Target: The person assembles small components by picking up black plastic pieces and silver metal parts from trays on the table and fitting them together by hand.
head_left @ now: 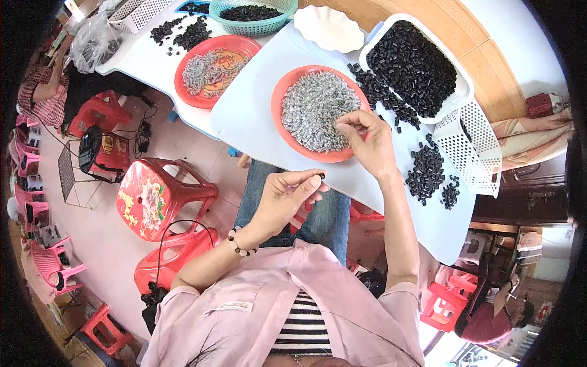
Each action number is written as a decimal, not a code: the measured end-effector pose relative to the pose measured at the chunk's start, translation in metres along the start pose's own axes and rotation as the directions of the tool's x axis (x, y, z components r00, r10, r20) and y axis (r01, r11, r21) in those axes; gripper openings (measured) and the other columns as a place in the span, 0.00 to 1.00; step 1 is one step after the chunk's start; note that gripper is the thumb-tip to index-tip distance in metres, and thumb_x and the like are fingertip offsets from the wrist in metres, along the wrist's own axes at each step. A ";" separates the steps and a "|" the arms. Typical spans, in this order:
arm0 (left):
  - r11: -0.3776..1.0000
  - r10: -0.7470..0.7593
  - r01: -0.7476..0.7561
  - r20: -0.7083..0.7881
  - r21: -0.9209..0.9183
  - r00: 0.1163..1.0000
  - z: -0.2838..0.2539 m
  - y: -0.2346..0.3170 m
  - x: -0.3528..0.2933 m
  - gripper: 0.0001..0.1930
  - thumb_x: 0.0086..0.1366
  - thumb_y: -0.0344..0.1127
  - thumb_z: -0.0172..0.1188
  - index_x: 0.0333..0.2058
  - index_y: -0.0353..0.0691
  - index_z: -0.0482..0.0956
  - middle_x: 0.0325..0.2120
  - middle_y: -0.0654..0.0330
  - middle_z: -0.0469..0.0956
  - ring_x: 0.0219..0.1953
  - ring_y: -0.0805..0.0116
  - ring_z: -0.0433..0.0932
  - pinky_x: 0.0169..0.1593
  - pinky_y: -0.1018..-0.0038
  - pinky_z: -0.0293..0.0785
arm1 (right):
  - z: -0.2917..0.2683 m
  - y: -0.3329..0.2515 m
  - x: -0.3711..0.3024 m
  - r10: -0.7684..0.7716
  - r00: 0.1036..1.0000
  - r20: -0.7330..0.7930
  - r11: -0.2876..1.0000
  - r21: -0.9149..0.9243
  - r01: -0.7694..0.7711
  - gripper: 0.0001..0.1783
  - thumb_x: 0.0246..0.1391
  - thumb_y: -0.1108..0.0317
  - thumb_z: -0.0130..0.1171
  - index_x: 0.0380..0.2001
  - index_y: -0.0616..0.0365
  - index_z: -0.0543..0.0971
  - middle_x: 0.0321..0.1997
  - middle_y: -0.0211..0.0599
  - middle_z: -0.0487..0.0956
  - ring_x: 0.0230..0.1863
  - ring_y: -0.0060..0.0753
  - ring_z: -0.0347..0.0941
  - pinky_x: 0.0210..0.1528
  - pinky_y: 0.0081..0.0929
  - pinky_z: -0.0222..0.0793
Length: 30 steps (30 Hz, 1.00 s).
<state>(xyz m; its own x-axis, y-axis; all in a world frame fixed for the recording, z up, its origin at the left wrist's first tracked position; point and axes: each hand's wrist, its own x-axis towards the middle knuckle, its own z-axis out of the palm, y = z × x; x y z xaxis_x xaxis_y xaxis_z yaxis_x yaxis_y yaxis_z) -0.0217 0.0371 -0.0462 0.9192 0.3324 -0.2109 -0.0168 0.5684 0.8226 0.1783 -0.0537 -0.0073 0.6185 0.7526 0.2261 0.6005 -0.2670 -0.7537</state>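
Observation:
My left hand is above my lap, just off the table's near edge. Its thumb and forefinger pinch a small black cylindrical piece. Over the right rim of a red plate, my right hand has thumb and forefinger closed together at the heap of small silvery springs. Whatever sits between those fingertips is too small to make out. Loose black pieces lie in a pile to the right of that hand, and more spill out beside a white tray heaped with them.
A white perforated basket stands at the table's right edge. Farther left are a second red plate of springs, a green basket of black pieces and a scalloped white dish. Red stools stand on the floor at left. Another person's hand shows at far right.

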 end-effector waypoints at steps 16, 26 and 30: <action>0.991 0.134 -0.133 0.095 -0.009 0.986 0.029 0.016 -0.007 0.15 0.68 0.37 0.61 0.50 0.36 0.81 0.36 0.58 0.84 0.33 0.79 0.79 0.39 0.81 0.77 | -0.017 -0.041 -0.075 0.029 0.999 0.016 0.866 0.499 -0.033 0.05 0.52 0.76 0.67 0.34 0.59 0.84 0.35 0.31 0.81 0.39 0.25 0.73 0.46 0.25 0.67; 0.987 0.154 -0.158 0.089 0.040 0.984 0.029 0.007 -0.014 0.14 0.67 0.32 0.61 0.48 0.31 0.81 0.37 0.54 0.83 0.36 0.74 0.80 0.42 0.79 0.78 | -0.015 -0.049 -0.089 -0.091 0.989 -0.120 0.958 0.262 0.120 0.10 0.44 0.80 0.69 0.30 0.53 0.85 0.31 0.29 0.81 0.36 0.28 0.72 0.43 0.26 0.67; 0.995 0.097 -0.097 0.071 -0.005 0.993 0.028 0.003 -0.015 0.13 0.67 0.31 0.61 0.48 0.31 0.81 0.37 0.54 0.83 0.36 0.73 0.80 0.41 0.79 0.78 | -0.016 -0.057 -0.093 -0.149 0.980 -0.133 0.983 0.087 0.162 0.13 0.40 0.82 0.70 0.30 0.52 0.85 0.30 0.27 0.81 0.36 0.29 0.71 0.41 0.26 0.67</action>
<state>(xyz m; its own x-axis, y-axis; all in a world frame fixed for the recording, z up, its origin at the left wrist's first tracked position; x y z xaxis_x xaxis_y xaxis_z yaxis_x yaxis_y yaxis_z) -0.0245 0.0129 -0.0256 0.9390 0.3314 -0.0923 -0.1074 0.5373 0.8365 0.0948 -0.1188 0.0243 0.5835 0.6975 0.4159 0.6462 -0.0885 -0.7581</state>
